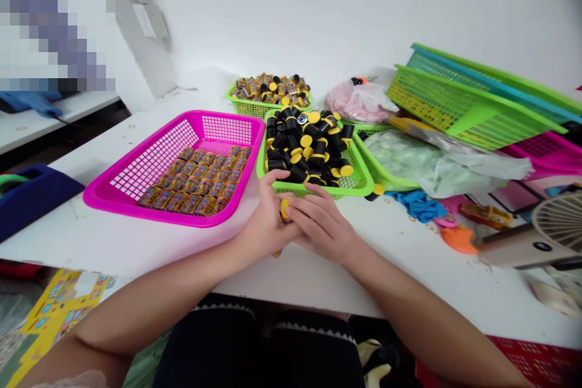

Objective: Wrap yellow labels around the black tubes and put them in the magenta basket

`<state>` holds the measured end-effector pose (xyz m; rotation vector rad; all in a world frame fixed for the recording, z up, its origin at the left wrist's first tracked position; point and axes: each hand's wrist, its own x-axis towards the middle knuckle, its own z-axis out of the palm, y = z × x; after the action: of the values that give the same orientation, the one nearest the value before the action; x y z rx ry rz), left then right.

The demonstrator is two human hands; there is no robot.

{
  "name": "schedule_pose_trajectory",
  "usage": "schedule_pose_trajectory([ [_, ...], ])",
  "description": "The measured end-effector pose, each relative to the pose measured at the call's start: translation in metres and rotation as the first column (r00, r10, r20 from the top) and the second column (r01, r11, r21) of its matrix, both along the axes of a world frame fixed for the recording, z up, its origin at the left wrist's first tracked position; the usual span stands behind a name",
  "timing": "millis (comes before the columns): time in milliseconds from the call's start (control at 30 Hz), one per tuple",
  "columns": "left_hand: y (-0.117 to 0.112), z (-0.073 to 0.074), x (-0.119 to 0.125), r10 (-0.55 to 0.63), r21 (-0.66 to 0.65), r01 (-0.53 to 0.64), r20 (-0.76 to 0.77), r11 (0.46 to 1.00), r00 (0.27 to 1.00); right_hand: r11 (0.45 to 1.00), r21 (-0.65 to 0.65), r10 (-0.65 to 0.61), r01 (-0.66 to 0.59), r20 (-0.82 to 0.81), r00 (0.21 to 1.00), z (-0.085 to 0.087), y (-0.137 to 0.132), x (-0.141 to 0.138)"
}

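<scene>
Both hands meet over the near part of the white table, around a small canister with a yellow cap (285, 211). My left hand (266, 213) is closed around it from the left, with its index finger stretched out. Fingers of my right hand (321, 224) press against it from the other side and hide most of its body. Just beyond the hands, a green basket (361, 179) holds a heap of black canisters with yellow caps (313, 154). Left of them stands a magenta basket (102, 197) with rows of canisters in colourful printed wraps (195, 185).
Another green basket (248, 108) with wrapped canisters stands at the back. To the right are stacked baskets (436, 97), plastic bags (422, 160), blue balloon-like pieces (421, 205) and a fan (522, 242). A dark blue tape dispenser (40, 194) sits at the left edge.
</scene>
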<state>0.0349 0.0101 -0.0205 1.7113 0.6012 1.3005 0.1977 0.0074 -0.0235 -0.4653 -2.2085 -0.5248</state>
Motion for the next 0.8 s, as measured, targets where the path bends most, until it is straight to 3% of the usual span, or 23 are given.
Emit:
schedule_pose_trajectory([
  [67,0.000,0.000,-0.001,-0.040,0.014,0.040,0.006,0.999,0.999,1.000,0.017,0.016,-0.015,-0.019,1.000,-0.002,0.000,0.001],
  [133,0.001,0.002,-0.004,-0.198,0.009,0.198,0.003,0.980,0.980,0.997,0.002,0.073,-0.073,-0.022,0.997,-0.002,-0.002,0.004],
  [267,0.004,0.006,-0.017,-0.535,-0.099,0.529,-0.054,0.843,0.843,0.980,-0.066,0.187,-0.187,0.004,0.982,0.005,-0.009,0.008],
  [367,0.006,0.008,-0.022,-0.625,-0.126,0.613,-0.113,0.780,0.772,0.961,-0.091,0.262,-0.261,-0.002,0.965,0.010,-0.014,0.009],
  [433,0.003,0.012,-0.022,-0.624,-0.088,0.619,-0.165,0.780,0.764,0.957,-0.098,0.274,-0.274,-0.011,0.962,0.010,-0.015,0.008],
  [500,-0.006,0.021,-0.022,-0.484,-0.027,0.495,-0.266,0.868,0.834,0.962,-0.087,0.257,-0.259,-0.036,0.966,0.010,-0.014,0.006],
  [567,-0.019,0.035,-0.025,-0.157,0.082,0.197,-0.349,0.977,0.924,0.975,-0.042,0.215,-0.219,-0.085,0.973,0.012,-0.011,0.005],
  [633,-0.030,0.053,-0.034,0.156,0.197,-0.082,-0.395,0.977,0.905,0.992,-0.010,0.125,-0.129,-0.162,0.979,0.018,-0.005,0.006],
  [667,-0.032,0.062,-0.041,0.246,0.239,-0.157,-0.411,0.958,0.878,0.998,-0.030,0.049,-0.056,-0.191,0.980,0.021,0.001,0.010],
  [733,-0.023,0.080,-0.059,0.316,0.287,-0.194,-0.480,0.938,0.818,0.976,-0.157,-0.183,0.152,-0.208,0.961,0.029,0.017,0.023],
  [767,-0.012,0.087,-0.070,0.336,0.297,-0.202,-0.525,0.933,0.782,0.921,-0.254,-0.340,0.294,-0.161,0.927,0.031,0.027,0.033],
  [800,0.003,0.093,-0.080,0.365,0.302,-0.227,-0.562,0.926,0.742,0.823,-0.334,-0.524,0.460,-0.129,0.842,0.032,0.040,0.044],
])
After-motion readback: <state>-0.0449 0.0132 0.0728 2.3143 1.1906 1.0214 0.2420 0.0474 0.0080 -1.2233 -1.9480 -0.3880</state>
